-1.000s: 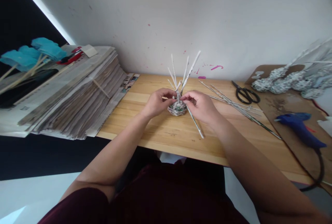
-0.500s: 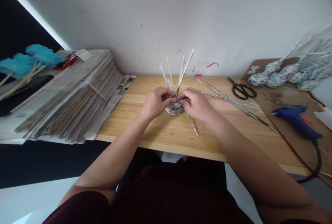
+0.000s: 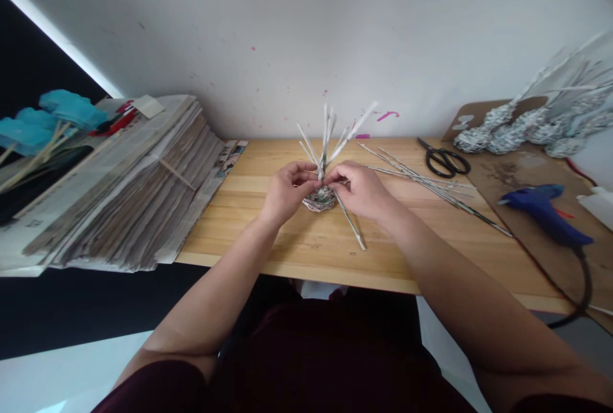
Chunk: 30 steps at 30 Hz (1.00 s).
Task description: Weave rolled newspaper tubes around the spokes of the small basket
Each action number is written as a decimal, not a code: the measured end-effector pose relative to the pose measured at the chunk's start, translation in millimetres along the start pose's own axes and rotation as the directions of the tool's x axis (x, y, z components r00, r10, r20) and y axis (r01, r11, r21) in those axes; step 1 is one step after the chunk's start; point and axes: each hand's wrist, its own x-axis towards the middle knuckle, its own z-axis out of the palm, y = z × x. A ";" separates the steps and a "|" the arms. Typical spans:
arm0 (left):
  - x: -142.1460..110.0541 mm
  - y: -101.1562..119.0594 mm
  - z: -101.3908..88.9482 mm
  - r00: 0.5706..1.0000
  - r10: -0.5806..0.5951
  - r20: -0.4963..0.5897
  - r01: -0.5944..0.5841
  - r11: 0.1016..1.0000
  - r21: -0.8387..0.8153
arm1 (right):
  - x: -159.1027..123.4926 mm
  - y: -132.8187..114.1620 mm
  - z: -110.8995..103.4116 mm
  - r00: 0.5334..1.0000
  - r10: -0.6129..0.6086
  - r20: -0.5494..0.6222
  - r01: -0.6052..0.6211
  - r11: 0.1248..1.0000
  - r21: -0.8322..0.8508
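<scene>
A small woven paper basket (image 3: pixel 320 201) stands on the wooden table, with several rolled paper sticks (image 3: pixel 325 129) fanning upward from its top. My left hand (image 3: pixel 290 191) is at the basket's upper left, its fingers pinched at the base of the sticks. From the right, my right hand (image 3: pixel 359 188) pinches at the same spot, thumb and forefinger closed on a paper stick. One paper stick (image 3: pixel 352 225) slants from beneath the right hand down toward the table's front. The fingertips partly cover the weave.
Loose paper sticks (image 3: pixel 431 186) lie to the right, near black scissors (image 3: pixel 445 161). A blue glue gun (image 3: pixel 548 209) rests on a brown board (image 3: pixel 507 177), with woven paper pieces (image 3: pixel 512 132) behind it. At left stands a tall newspaper stack (image 3: pixel 134 189) bearing blue-topped sticks (image 3: pixel 71 110).
The upright sticks have shifted and spread, some leaning further right. Both hands stay pinched at the basket's top. The whole view has moved slightly.
</scene>
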 end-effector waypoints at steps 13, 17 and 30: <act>8.2 0.3 -5.0 0.996 0.024 0.083 -0.038 0.985 0.171 | -0.8 -2.3 -1.2 1.000 -0.002 0.012 0.002 1.000 0.001; 9.4 0.1 -3.7 0.993 0.084 0.081 -0.103 0.955 0.277 | -0.7 -1.4 -0.1 1.000 0.023 0.001 -0.023 1.000 0.009; -6.7 -11.2 4.2 0.897 0.431 0.100 -0.384 0.647 0.658 | -1.5 -2.9 -0.4 1.000 -0.011 0.026 0.012 1.000 -0.026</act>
